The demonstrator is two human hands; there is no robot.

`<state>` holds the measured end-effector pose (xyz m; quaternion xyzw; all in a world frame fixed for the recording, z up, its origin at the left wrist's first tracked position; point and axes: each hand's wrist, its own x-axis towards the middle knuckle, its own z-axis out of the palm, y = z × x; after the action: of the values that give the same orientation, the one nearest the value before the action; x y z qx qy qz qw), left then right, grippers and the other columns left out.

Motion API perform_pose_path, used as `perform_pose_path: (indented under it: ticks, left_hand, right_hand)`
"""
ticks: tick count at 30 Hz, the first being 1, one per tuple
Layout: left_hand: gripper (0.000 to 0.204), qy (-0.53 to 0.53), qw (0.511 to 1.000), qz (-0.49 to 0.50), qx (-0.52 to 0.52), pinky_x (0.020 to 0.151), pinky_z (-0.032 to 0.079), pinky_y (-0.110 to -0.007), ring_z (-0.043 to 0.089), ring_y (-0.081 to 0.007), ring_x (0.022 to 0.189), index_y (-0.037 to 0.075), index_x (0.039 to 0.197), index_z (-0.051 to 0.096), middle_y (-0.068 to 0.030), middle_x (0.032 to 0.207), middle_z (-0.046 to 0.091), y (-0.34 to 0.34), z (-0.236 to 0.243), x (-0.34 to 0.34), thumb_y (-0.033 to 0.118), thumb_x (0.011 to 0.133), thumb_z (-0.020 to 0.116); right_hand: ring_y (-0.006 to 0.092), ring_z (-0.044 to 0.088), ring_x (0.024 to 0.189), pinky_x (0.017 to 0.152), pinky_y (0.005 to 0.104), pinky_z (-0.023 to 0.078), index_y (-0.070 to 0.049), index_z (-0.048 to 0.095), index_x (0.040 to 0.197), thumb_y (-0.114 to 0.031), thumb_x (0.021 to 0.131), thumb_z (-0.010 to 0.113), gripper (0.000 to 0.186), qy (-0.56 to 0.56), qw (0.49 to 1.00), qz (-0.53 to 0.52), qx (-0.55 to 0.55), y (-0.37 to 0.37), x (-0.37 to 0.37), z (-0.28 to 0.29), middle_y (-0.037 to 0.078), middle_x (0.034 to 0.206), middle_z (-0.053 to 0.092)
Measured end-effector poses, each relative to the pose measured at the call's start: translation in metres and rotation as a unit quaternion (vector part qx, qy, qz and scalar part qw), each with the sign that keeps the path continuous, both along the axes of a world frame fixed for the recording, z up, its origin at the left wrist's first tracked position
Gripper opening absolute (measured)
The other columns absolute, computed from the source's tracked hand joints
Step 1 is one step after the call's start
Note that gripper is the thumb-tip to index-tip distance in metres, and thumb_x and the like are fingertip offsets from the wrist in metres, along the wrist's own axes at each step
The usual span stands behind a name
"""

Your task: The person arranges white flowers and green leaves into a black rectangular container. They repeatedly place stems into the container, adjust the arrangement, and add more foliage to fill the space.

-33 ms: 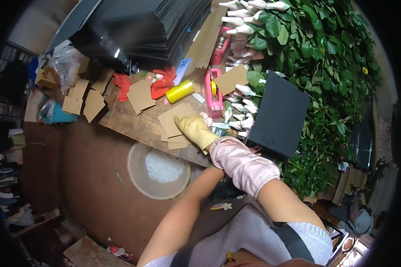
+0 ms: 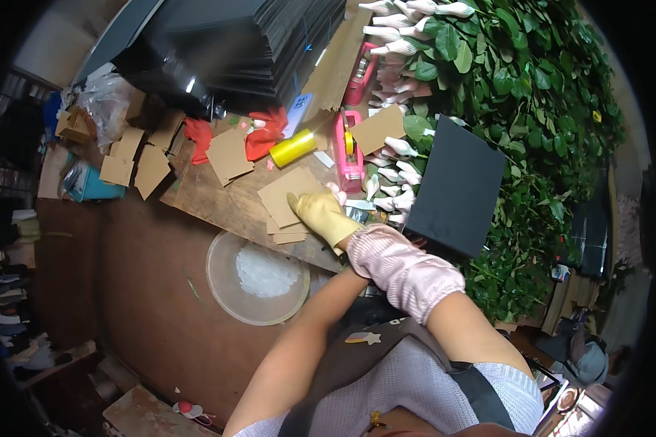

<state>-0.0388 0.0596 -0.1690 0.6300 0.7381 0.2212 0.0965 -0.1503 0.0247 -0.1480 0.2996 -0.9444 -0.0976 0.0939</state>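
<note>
My right hand (image 2: 319,215), in a pale yellow glove with a pink sleeve cover above it, is closed at the edge of a cardboard piece (image 2: 280,195) on the table. Its thumb lies over the cardboard; the other fingers are curled and partly hidden. A pinkish-white netted flower bud (image 2: 337,192) shows just beyond the glove. My bare left forearm (image 2: 321,313) passes under the right one. Of my left hand (image 2: 419,245) only a bit shows, at the lower edge of a black box-like block (image 2: 455,189); its grip is hidden. More cardboard pieces (image 2: 290,237) stick out below.
Netted flower buds (image 2: 393,47) with a mass of green leaves (image 2: 532,124) fill the right side. Pink tape dispensers (image 2: 351,156), a yellow roll (image 2: 293,148) and red cloth (image 2: 266,135) lie on the table (image 2: 211,193). A tall black stack (image 2: 226,51) stands behind; a clear tub (image 2: 259,317) sits below.
The view has shifted very slightly. Both hands and the things on the table keep practically the same places.
</note>
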Motion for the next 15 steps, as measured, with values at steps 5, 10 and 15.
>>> perform_pose_path:
  ticks: [5, 10, 15]
  left_hand:
    - [0.085, -0.028, 0.999, 0.001, 0.015, 0.123, 0.025, -0.047, 0.033, -0.0291, 0.151, 0.011, 0.153, 0.043, -0.0140, 0.161, 0.038, 0.004, -0.008, -0.008, 0.062, 0.088, 0.058]
    - [0.085, -0.083, 0.996, 0.000, 0.035, 0.125, 0.022, -0.047, 0.030, -0.0284, 0.152, 0.010, 0.154, 0.041, -0.0131, 0.163, 0.036, 0.008, -0.011, -0.015, 0.060, 0.087, 0.060]
    - [0.078, -0.025, 1.000, 0.001, 0.012, 0.120, 0.031, -0.046, 0.039, -0.0318, 0.146, 0.010, 0.150, 0.048, -0.0145, 0.157, 0.044, 0.013, -0.015, -0.017, 0.056, 0.088, 0.059]
  right_hand:
    - [0.0253, 0.073, 0.064, 0.053, 0.0401, 0.055, -0.010, 0.070, 0.099, -0.015, 0.088, 0.061, 0.015, -0.167, 0.975, -0.087, -0.119, 0.063, 0.042, 0.100, 0.007, 0.073, 0.072]
    - [0.0262, 0.071, 0.092, 0.080, 0.0412, 0.056, -0.012, 0.069, 0.121, -0.024, 0.089, 0.075, 0.035, -0.238, 0.882, -0.090, -0.397, 0.169, 0.148, 0.145, 0.012, 0.106, 0.071]
    - [0.0094, 0.067, 0.073, 0.066, 0.0230, 0.054, -0.001, 0.068, 0.113, -0.032, 0.102, 0.066, 0.033, -0.518, 0.462, -0.401, -0.598, 0.234, 0.203, 0.087, 0.003, 0.089, 0.072]
